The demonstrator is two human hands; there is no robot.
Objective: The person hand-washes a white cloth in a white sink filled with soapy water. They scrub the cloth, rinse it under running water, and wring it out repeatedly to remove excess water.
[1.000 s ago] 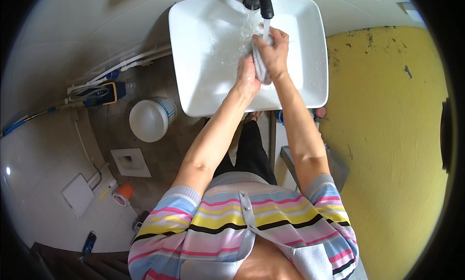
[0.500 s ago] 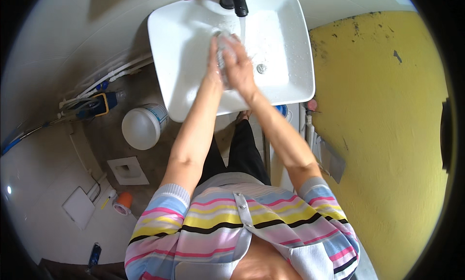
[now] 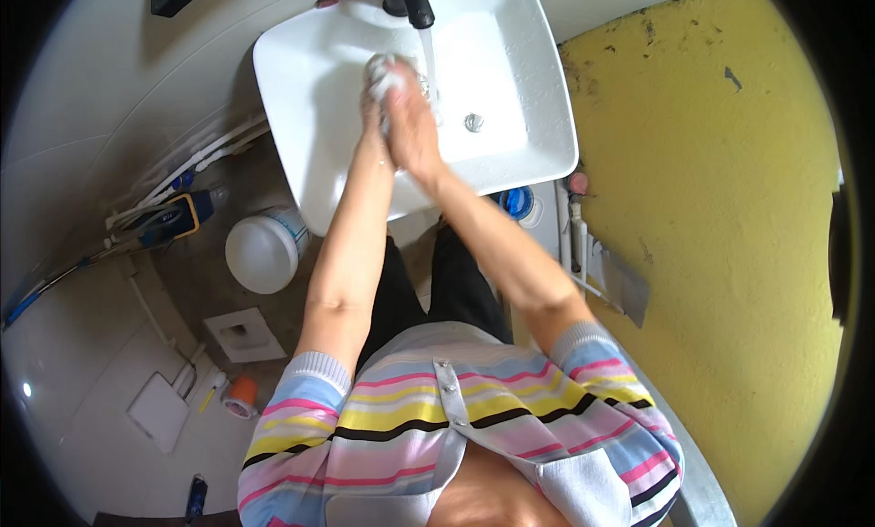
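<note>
Over the left part of the white sink [image 3: 301, 153], my left hand [image 3: 373, 112] and my right hand [image 3: 415, 126] are pressed together. A whitish, wet-looking wad [image 3: 384, 75] is squeezed between them; motion blur hides whether it is cloth or lather. My right hand lies over the wad, and its fingers are smeared. Most of my left hand is behind the wad and my right hand. Water [image 3: 429, 67] runs from the black faucet [image 3: 417, 6] just right of my hands. The round drain [image 3: 473, 122] shows farther right.
Below the sink at left stands a white bucket [image 3: 262, 254], with white pipes [image 3: 205, 158] along the wall. An open container with blue contents [image 3: 517, 202] sits under the sink's right side. A yellow wall [image 3: 711, 190] rises at right.
My hands have shifted left and slightly nearer the sink's left side, away from the water stream. The wad shows whiter at the fingertips. The whole view has shifted a little.
</note>
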